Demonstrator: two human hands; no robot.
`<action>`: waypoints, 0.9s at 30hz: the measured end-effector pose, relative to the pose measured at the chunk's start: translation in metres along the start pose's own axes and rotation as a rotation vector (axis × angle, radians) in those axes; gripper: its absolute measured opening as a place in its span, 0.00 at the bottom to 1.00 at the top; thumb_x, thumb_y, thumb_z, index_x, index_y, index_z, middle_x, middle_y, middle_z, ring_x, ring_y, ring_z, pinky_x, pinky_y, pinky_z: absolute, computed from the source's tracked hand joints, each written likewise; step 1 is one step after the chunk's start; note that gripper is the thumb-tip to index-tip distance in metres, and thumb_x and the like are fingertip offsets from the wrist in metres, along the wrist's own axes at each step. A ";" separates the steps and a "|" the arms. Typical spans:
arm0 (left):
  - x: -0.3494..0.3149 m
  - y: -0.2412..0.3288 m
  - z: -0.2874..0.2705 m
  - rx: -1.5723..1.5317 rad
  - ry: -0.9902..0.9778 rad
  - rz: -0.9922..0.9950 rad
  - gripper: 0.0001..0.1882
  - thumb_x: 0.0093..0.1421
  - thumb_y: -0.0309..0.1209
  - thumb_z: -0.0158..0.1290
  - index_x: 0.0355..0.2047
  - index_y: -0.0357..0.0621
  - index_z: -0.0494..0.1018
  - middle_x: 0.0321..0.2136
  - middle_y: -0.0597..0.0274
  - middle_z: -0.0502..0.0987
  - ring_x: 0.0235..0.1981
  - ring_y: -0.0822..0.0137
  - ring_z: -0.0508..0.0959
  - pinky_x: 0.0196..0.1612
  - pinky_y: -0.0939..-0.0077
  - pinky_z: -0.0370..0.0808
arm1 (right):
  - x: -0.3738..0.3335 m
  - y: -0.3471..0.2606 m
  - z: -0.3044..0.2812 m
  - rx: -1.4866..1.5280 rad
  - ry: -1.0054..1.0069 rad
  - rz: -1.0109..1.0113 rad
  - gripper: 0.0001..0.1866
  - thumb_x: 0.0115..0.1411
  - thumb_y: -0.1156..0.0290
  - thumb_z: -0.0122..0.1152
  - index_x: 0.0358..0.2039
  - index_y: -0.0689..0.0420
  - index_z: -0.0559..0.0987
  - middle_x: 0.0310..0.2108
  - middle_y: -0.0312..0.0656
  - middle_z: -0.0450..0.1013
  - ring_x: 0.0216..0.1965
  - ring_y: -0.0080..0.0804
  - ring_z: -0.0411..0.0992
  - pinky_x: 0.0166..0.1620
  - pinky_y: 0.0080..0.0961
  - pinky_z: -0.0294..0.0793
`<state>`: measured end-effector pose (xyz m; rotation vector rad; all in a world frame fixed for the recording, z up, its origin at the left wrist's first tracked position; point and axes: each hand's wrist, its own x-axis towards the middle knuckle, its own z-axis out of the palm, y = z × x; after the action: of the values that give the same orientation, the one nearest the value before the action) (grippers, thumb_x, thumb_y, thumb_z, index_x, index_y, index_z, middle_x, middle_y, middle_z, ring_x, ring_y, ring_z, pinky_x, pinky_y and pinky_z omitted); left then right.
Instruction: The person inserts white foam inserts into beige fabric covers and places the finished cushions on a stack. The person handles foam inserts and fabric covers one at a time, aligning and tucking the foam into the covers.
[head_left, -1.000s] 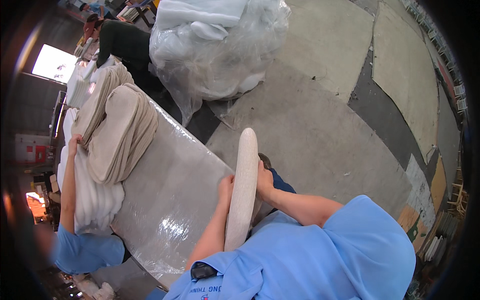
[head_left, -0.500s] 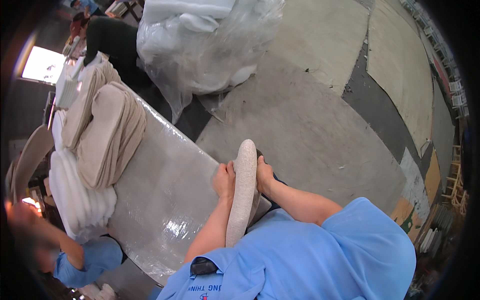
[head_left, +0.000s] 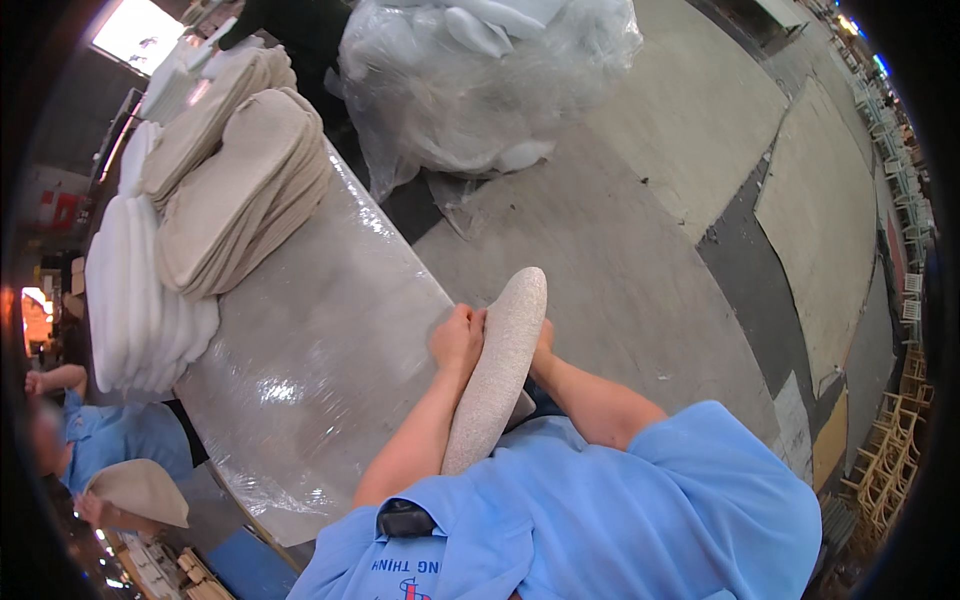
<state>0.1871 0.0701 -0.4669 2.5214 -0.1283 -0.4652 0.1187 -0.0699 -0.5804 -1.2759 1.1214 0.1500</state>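
Observation:
A padded beige cushion point(head_left: 500, 365) stands on edge against the front of my body, its rounded end pointing away from me and slightly right. My left hand point(head_left: 460, 340) is closed on its left side near the table edge, fingers curled in. On the other side my right hand point(head_left: 543, 348) grips it too, though the cushion hides most of those fingers. Beside my left forearm lies the table point(head_left: 320, 360), wrapped in shiny clear film. A stack of flat beige cushion covers point(head_left: 235, 190) rests at its far left.
White padding pieces point(head_left: 145, 290) are piled next to the covers. A big plastic bag of white filling point(head_left: 480, 90) sits beyond the table. At left, a co-worker in a blue shirt point(head_left: 130, 440) holds a beige piece point(head_left: 140, 490). Chair frames point(head_left: 890, 430) line the far right; flat sheets cover the floor.
My view has turned, shifting the surroundings. The cushion's far end has tilted rightward, with both hands still on it. At left, the co-worker's beige piece has come into sight.

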 end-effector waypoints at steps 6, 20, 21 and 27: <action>-0.064 -0.062 -0.041 -0.075 -0.235 -0.018 0.24 0.72 0.49 0.55 0.55 0.41 0.75 0.44 0.48 0.83 0.45 0.53 0.83 0.49 0.58 0.77 | -0.017 -0.024 -0.038 0.183 0.116 -0.005 0.30 0.78 0.47 0.49 0.60 0.62 0.80 0.56 0.48 0.80 0.56 0.41 0.77 0.57 0.38 0.76; -0.205 -0.010 -0.142 -0.345 -0.434 0.083 0.49 0.63 0.47 0.64 0.77 0.39 0.57 0.71 0.39 0.68 0.71 0.48 0.69 0.71 0.61 0.66 | -0.096 -0.187 -0.029 -0.424 -0.312 -1.112 0.16 0.65 0.61 0.65 0.27 0.60 0.87 0.31 0.40 0.82 0.39 0.34 0.76 0.43 0.31 0.73; -0.199 -0.018 -0.142 -0.390 -0.469 0.035 0.51 0.62 0.48 0.65 0.78 0.39 0.56 0.71 0.39 0.68 0.71 0.49 0.69 0.72 0.62 0.65 | -0.096 -0.188 -0.022 -0.428 -0.310 -1.126 0.18 0.65 0.60 0.65 0.25 0.60 0.87 0.27 0.39 0.81 0.35 0.32 0.75 0.41 0.31 0.72; -0.209 -0.108 -0.138 -0.903 -0.656 -0.250 0.41 0.73 0.55 0.50 0.78 0.44 0.60 0.72 0.56 0.68 0.71 0.61 0.68 0.74 0.69 0.60 | -0.073 -0.206 -0.022 -0.305 -0.469 -0.584 0.18 0.63 0.60 0.65 0.24 0.62 0.84 0.24 0.34 0.76 0.26 0.26 0.70 0.34 0.29 0.69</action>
<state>0.0400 0.2713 -0.3563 1.4404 0.1327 -1.1388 0.2019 -0.1268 -0.3856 -1.6816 0.3074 0.1724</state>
